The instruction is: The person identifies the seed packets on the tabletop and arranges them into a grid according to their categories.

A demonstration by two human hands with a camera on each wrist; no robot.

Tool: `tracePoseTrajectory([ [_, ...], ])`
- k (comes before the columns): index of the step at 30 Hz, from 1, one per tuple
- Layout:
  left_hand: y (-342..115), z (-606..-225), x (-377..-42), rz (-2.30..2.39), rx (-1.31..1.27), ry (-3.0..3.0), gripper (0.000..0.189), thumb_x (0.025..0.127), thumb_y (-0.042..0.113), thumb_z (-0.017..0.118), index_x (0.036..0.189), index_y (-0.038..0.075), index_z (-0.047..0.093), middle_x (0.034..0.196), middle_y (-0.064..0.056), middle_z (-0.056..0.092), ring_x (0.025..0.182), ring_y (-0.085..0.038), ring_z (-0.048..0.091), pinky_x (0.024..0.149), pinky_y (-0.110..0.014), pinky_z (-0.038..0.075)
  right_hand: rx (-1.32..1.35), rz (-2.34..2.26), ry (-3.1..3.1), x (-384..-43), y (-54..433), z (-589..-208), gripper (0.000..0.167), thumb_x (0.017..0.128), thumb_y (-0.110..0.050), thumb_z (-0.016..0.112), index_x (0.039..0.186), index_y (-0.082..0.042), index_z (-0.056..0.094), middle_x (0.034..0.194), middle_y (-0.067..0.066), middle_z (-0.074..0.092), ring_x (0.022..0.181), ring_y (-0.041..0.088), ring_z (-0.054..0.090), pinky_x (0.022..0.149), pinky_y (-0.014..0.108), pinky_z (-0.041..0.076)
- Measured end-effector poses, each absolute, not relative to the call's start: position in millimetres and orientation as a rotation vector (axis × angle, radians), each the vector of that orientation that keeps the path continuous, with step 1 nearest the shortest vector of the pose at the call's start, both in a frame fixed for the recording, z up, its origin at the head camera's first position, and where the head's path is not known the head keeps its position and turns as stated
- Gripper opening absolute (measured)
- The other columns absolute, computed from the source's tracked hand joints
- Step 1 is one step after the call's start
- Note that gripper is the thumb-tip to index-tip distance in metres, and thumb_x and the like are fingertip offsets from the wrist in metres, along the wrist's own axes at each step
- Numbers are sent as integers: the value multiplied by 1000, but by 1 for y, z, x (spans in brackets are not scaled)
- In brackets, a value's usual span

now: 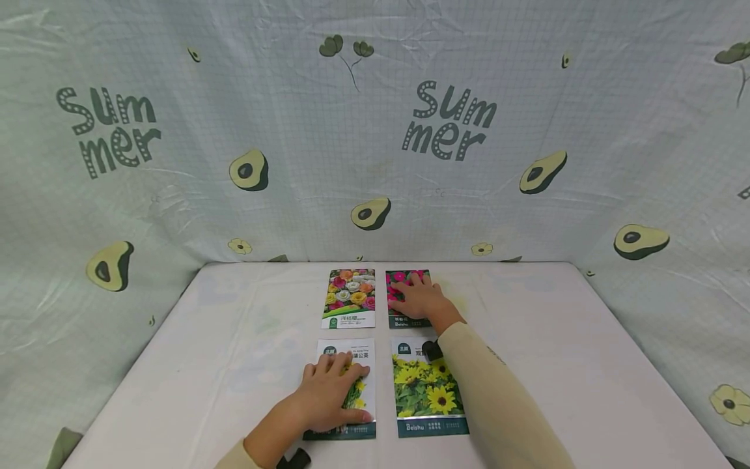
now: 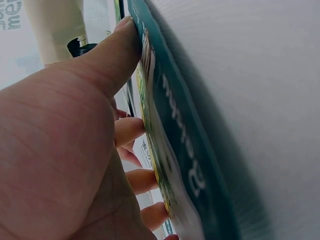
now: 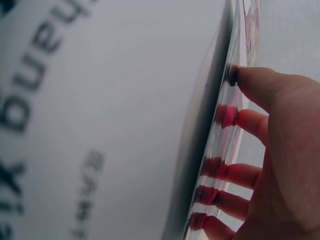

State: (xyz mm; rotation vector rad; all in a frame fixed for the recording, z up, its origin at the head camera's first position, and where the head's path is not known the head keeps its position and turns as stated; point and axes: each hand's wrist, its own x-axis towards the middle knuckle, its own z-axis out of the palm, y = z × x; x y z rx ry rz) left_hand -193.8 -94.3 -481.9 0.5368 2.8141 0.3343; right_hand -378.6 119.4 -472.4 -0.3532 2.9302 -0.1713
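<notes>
My left hand (image 1: 328, 394) rests spread on the front-left seed packet (image 1: 364, 391), which has yellow flowers and a dark green bottom band. In the left wrist view the thumb and fingertips press on the face of that packet (image 2: 175, 120), near its banded edge. Farther back, my right hand (image 1: 420, 301) lies with fingers apart on the pink-flower seed packet (image 1: 404, 322). The right wrist view shows its thumb and fingertips touching the shiny face, with pink reflections under them. Below the right forearm lies a seed packet with yellow daisy-like flowers (image 1: 430, 391), partly covered by the sleeve.
A seed packet with mixed roselike flowers (image 1: 350, 296) lies at back left, so the packets form two rows of two. They lie on a white-covered table (image 1: 234, 339). A pale avocado-printed curtain (image 1: 305, 130) stands behind and along both sides.
</notes>
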Motion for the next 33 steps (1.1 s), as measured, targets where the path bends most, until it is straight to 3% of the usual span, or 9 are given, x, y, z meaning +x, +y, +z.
tracePoseTrajectory([
  [33, -96, -483, -195, 337, 539, 2798, 85, 78, 75, 71, 147, 29, 52, 157, -12, 40, 134, -41, 37, 97, -62, 35, -333, -181, 2955, -378, 120, -476, 68, 99, -65, 50, 159, -36, 37, 168, 16, 25, 153, 41, 24, 120, 61, 27],
])
